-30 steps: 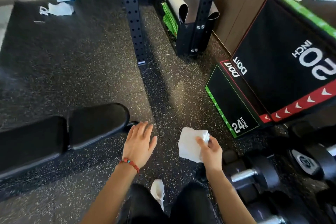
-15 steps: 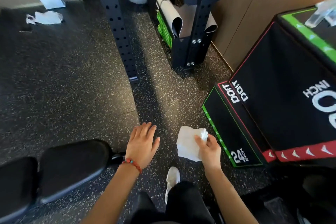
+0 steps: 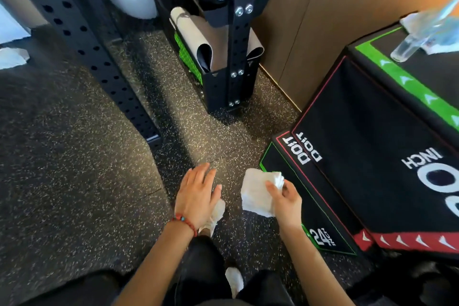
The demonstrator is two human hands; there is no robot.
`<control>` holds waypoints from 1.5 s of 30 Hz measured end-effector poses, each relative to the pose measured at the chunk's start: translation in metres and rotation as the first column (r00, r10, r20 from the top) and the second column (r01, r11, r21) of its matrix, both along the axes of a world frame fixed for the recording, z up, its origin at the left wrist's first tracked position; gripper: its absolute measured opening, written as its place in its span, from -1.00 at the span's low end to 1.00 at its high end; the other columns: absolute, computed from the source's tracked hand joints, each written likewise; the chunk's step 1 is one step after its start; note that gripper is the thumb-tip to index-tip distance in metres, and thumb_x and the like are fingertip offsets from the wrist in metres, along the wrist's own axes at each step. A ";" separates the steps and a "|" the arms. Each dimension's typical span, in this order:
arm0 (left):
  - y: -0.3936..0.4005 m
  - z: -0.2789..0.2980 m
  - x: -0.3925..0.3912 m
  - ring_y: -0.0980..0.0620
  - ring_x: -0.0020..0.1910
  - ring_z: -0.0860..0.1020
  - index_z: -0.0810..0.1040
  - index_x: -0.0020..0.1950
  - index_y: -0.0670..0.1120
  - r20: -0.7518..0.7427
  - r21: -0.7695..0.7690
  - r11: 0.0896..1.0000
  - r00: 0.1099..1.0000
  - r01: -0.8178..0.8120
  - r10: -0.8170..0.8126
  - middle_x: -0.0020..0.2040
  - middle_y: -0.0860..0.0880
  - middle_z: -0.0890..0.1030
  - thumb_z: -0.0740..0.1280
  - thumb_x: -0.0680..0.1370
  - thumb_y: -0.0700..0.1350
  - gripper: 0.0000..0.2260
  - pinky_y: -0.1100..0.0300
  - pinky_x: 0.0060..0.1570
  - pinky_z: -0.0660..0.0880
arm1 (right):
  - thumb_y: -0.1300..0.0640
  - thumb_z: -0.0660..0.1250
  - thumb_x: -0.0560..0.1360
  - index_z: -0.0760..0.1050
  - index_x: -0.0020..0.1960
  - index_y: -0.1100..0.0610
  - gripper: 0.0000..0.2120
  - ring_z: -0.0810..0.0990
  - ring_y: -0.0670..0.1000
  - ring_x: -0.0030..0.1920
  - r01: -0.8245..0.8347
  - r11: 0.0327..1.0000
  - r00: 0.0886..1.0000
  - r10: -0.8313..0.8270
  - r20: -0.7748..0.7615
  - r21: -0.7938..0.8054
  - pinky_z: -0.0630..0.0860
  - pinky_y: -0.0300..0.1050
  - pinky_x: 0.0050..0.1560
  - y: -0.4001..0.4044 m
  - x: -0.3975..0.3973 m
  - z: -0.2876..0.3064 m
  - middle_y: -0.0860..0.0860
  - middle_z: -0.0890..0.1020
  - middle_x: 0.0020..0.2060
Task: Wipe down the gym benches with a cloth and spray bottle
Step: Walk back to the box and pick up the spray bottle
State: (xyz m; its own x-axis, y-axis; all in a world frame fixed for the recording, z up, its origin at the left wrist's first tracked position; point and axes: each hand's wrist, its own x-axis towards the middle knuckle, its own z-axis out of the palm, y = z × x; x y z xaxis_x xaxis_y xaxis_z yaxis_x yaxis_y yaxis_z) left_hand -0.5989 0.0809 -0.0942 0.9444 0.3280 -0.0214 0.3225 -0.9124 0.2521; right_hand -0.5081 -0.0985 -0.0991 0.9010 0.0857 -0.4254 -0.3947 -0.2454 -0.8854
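The cloth (image 3: pixel 258 192) is pinched at one corner by the right hand (image 3: pixel 285 202), left hanging, probably kept ready for wiping. The left hand (image 3: pixel 196 196) is spread flat and empty, likely freed for the bottle (image 3: pixel 422 35), which lies blurred atop the far box (image 3: pixel 372 146). No bench is clearly seen.
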 end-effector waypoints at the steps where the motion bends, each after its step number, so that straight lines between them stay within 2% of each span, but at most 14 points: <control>1: 0.008 -0.001 0.018 -0.16 0.10 0.58 0.58 0.14 -0.21 -0.009 -0.004 1.000 1.000 0.030 -0.030 0.11 -0.20 0.60 0.05 0.53 0.05 -0.54 -0.11 0.11 0.49 | 0.14 0.40 0.44 0.49 -0.17 0.07 -0.91 0.48 0.08 -0.23 0.026 1.000 1.000 -0.026 0.002 0.003 0.44 0.01 -0.17 0.005 0.011 0.000 0.15 0.54 -0.24; 3: 0.025 -0.003 0.056 -0.17 0.16 0.55 0.54 0.20 -0.21 -0.016 -0.032 0.994 0.995 0.101 -0.102 0.17 -0.21 0.57 0.03 0.55 0.07 -0.53 -0.12 0.18 0.47 | 0.14 0.40 0.44 0.50 -0.13 0.09 -0.92 0.48 0.07 -0.22 0.092 0.996 0.996 -0.092 0.014 0.009 0.44 0.01 -0.16 0.015 0.035 0.001 0.16 0.55 -0.22; 7: 0.055 0.007 0.129 -0.17 0.24 0.48 0.49 0.26 -0.21 0.015 -0.039 0.965 0.965 0.261 -0.260 0.23 -0.20 0.53 0.01 0.57 0.07 -0.51 -0.13 0.22 0.44 | 0.14 0.40 0.44 0.49 -0.20 0.02 -0.90 0.49 0.08 -0.17 0.281 0.960 0.959 -0.281 0.030 0.013 0.47 0.06 -0.09 0.031 0.081 0.012 0.15 0.55 -0.21; 9: 0.064 0.016 0.163 -0.18 0.20 0.51 0.52 0.23 -0.22 0.054 -0.018 0.940 0.939 0.341 -0.339 0.20 -0.21 0.55 0.03 0.56 0.06 -0.53 -0.11 0.18 0.47 | 0.05 0.43 0.38 0.51 -0.20 0.00 -0.90 0.53 0.10 -0.15 0.371 0.928 0.928 -0.372 0.032 0.029 0.49 0.09 -0.04 0.035 0.100 0.018 0.19 0.57 -0.17; 11: 0.067 0.022 0.195 -0.18 0.15 0.54 0.55 0.19 -0.22 0.081 0.019 0.908 0.905 0.418 -0.418 0.17 -0.21 0.57 0.06 0.55 0.04 -0.55 -0.09 0.15 0.49 | -0.06 0.41 0.29 0.53 -0.14 -0.03 -0.81 0.56 0.15 -0.08 0.451 0.891 0.891 -0.453 0.029 0.048 0.51 0.11 -0.02 0.036 0.115 0.023 0.13 0.61 -0.12; 15: 0.057 0.027 0.246 -0.19 0.14 0.56 0.57 0.17 -0.23 0.109 0.026 0.847 0.841 0.531 -0.530 0.16 -0.22 0.58 0.07 0.54 0.03 -0.55 -0.12 0.16 0.45 | 0.08 0.39 0.42 0.54 -0.03 0.05 -0.86 0.56 0.11 -0.08 0.587 0.804 0.807 -0.590 0.009 0.090 0.50 0.04 -0.09 0.029 0.133 0.028 0.11 0.60 -0.08; 17: 0.047 0.028 0.265 -0.21 0.15 0.55 0.56 0.18 -0.24 0.131 0.006 0.822 0.815 0.569 -0.565 0.17 -0.23 0.57 0.08 0.54 0.02 -0.55 -0.13 0.18 0.42 | 0.12 0.38 0.44 0.54 -0.08 0.04 -0.93 0.54 0.07 -0.13 0.637 0.763 0.767 -0.642 0.010 0.109 0.49 0.02 -0.12 0.022 0.139 0.032 0.08 0.60 -0.14; 22: 0.012 0.030 0.305 -0.22 0.17 0.54 0.55 0.18 -0.26 0.159 -0.004 0.756 0.747 0.655 -0.646 0.18 -0.24 0.57 0.07 0.54 0.02 -0.55 -0.15 0.20 0.40 | 0.13 0.37 0.45 0.54 -0.06 0.05 -0.92 0.52 0.00 -0.16 0.725 0.676 0.679 -0.733 0.022 0.134 0.46 -0.04 -0.15 -0.001 0.157 0.046 0.02 0.59 -0.18; 29: -0.040 0.045 0.362 -0.23 0.17 0.53 0.54 0.19 -0.27 0.242 0.021 0.706 0.682 0.708 -0.690 0.18 -0.25 0.56 0.09 0.54 0.01 -0.56 -0.15 0.19 0.42 | 0.12 0.37 0.46 0.55 -0.06 0.04 -0.93 0.49 -0.01 -0.22 0.754 0.634 0.632 -0.771 0.072 0.170 0.44 -0.08 -0.26 -0.043 0.196 0.066 0.03 0.57 -0.23; 35: -0.075 0.065 0.406 -0.25 0.17 0.51 0.53 0.20 -0.28 0.343 0.020 0.697 0.650 0.717 -0.678 0.19 -0.26 0.55 0.12 0.55 -0.02 -0.58 -0.14 0.18 0.46 | 0.19 0.37 0.45 0.55 -0.09 0.13 -0.95 0.47 -0.07 -0.30 0.748 0.622 0.616 -0.781 0.108 0.233 0.39 -0.19 -0.28 -0.077 0.236 0.087 -0.17 0.54 -0.44; 38: -0.090 0.076 0.425 -0.26 0.16 0.52 0.53 0.19 -0.30 0.400 0.009 0.698 0.637 0.716 -0.659 0.17 -0.27 0.55 0.14 0.55 -0.03 -0.59 -0.11 0.18 0.45 | 0.10 0.40 0.36 0.55 -0.07 0.11 -0.83 0.50 -0.10 -0.28 0.734 0.632 0.626 -0.772 0.113 0.249 0.43 -0.16 -0.24 -0.087 0.251 0.098 -0.18 0.57 -0.41; 40: -0.099 0.085 0.440 -0.25 0.15 0.52 0.53 0.19 -0.30 0.433 -0.024 0.691 0.631 0.722 -0.644 0.17 -0.27 0.55 0.14 0.54 -0.03 -0.59 -0.08 0.19 0.44 | 0.04 0.37 0.31 0.56 -0.06 0.10 -0.76 0.51 -0.08 -0.24 0.733 0.629 0.624 -0.773 0.115 0.259 0.43 -0.13 -0.20 -0.092 0.258 0.101 -0.15 0.58 -0.36; 43: -0.114 0.098 0.469 -0.22 0.18 0.50 0.50 0.22 -0.30 0.499 -0.104 0.673 0.624 0.732 -0.602 0.18 -0.25 0.54 0.14 0.54 -0.02 -0.58 0.04 0.23 0.37 | 0.04 0.37 0.34 0.56 -0.11 0.08 -0.83 0.47 -0.06 -0.23 0.745 0.609 0.601 -0.790 0.119 0.272 0.39 -0.11 -0.21 -0.096 0.268 0.103 -0.11 0.54 -0.34; 45: -0.128 0.107 0.490 -0.18 0.24 0.46 0.45 0.29 -0.28 0.519 -0.221 0.662 0.661 0.717 -0.542 0.23 -0.24 0.52 0.16 0.55 -0.01 -0.56 0.12 0.25 0.31 | 0.07 0.38 0.37 0.55 -0.11 0.09 -0.87 0.47 -0.05 -0.22 0.754 0.596 0.587 -0.800 0.124 0.277 0.38 -0.12 -0.21 -0.097 0.273 0.103 -0.08 0.54 -0.32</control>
State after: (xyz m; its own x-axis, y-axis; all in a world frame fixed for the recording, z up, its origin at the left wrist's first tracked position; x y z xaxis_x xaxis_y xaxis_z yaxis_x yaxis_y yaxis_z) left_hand -0.1093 -0.0466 0.0125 0.8637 -0.3062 0.4002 -0.4971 -0.6482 0.5769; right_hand -0.2349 -0.1955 0.0037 0.7192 -0.6403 -0.2698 -0.1550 0.2307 -0.9606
